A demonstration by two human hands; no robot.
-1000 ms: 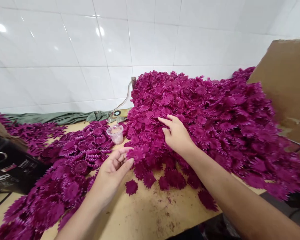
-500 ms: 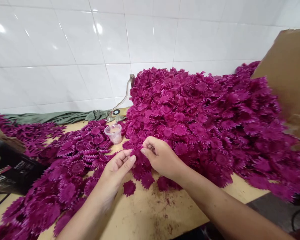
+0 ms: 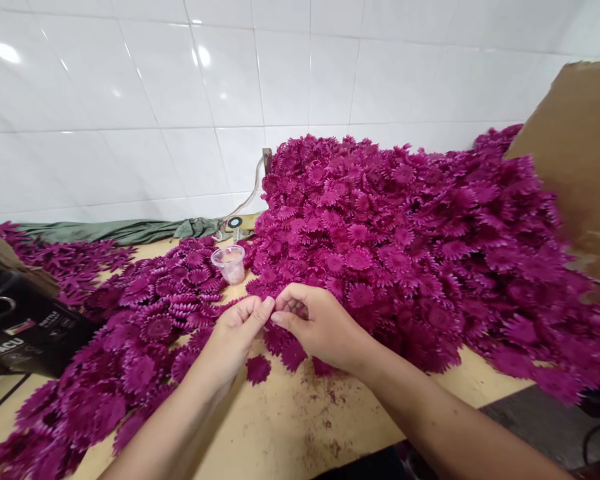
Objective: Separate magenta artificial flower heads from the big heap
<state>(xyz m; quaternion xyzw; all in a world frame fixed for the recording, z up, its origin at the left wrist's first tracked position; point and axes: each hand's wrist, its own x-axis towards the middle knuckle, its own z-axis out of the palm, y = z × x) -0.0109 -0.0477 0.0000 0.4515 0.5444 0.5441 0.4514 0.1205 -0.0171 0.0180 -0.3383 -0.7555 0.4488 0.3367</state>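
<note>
My left hand (image 3: 241, 328) and my right hand (image 3: 325, 327) meet at the fingertips above the table, each in a pinch. Whatever lies between the fingers is too small or hidden to make out. Magenta artificial flower heads (image 3: 293, 353) with toothed petals lie right behind and below the hands. One loose flower head (image 3: 258, 369) rests flat on the tabletop, just under the left wrist. A large heap of the same flowers (image 3: 360, 233) rises behind the right hand. Another spread of them (image 3: 145, 330) lies to the left of the left hand.
A clear plastic cup (image 3: 229, 265) with pale contents stands behind the left hand. A black printed box (image 3: 27, 330) is at the left, a brown cardboard box (image 3: 575, 167) at the right. Green cloth (image 3: 115, 231) lies along the tiled wall (image 3: 180, 80). Dark crumbs mark the yellowish tabletop (image 3: 280, 427).
My hands have come closer together, the right moving left and slightly down, until the fingertips meet. The magenta flower seen between them earlier no longer shows there. The view has shifted slightly.
</note>
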